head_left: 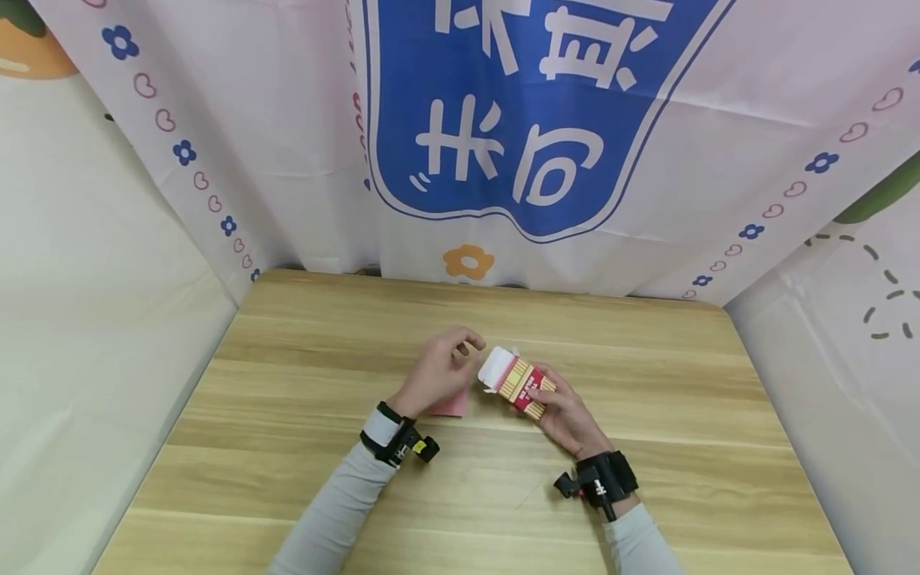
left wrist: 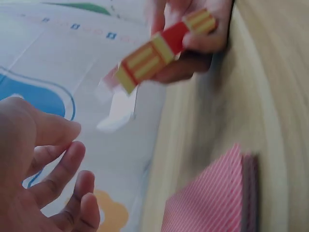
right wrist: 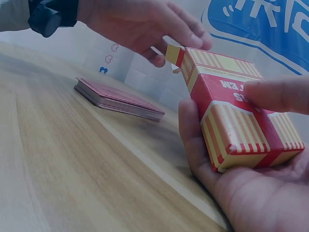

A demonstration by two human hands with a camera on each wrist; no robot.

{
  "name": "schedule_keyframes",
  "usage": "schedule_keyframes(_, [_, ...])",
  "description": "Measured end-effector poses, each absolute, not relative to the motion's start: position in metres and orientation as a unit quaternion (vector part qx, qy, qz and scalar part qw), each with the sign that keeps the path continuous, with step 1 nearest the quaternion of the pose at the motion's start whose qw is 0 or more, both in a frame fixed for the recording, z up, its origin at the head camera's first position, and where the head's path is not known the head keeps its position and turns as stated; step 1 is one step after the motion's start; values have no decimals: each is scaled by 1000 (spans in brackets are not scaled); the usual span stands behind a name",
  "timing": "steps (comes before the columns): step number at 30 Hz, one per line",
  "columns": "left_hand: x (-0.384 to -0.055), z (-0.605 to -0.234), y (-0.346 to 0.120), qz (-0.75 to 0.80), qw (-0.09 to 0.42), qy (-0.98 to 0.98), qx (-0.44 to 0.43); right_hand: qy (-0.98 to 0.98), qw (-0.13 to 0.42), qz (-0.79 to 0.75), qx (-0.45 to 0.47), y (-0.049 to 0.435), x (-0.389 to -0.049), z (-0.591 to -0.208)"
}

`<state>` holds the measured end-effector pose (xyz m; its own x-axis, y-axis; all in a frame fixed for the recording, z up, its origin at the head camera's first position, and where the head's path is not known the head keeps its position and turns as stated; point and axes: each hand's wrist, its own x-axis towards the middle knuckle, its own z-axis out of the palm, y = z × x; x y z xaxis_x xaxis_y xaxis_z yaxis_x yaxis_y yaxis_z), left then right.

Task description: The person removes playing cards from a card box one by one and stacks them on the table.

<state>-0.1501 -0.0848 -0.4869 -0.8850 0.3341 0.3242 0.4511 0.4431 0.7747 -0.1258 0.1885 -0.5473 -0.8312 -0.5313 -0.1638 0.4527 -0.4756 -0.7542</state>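
My right hand grips a red and yellow striped card box above the table, the thumb lying on its printed face. The box's white end flap stands open towards my left hand. That hand is just left of the flap, apart from it, with fingers loosely bent and nothing seen between them. Below it on the table lies a deck of cards with pink striped backs, partly hidden by the left hand in the head view. Whether the box holds anything inside cannot be seen.
The wooden table carries the deck near its middle. Behind it hangs a white cloth with a blue printed panel, and pale cloth walls stand at both sides. Each wrist wears a black strap with a small camera.
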Motion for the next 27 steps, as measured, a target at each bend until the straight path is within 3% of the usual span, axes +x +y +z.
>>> schedule_keyframes(8, [-144, -492, -68, -451, 14, -855, -257, 421, 293, -857, -49, 190, -127, -547])
schedule_keyframes(27, [-143, -496, -66, -452, -10, -863, -226, 428, 294, -853, -51, 189, -128, -547])
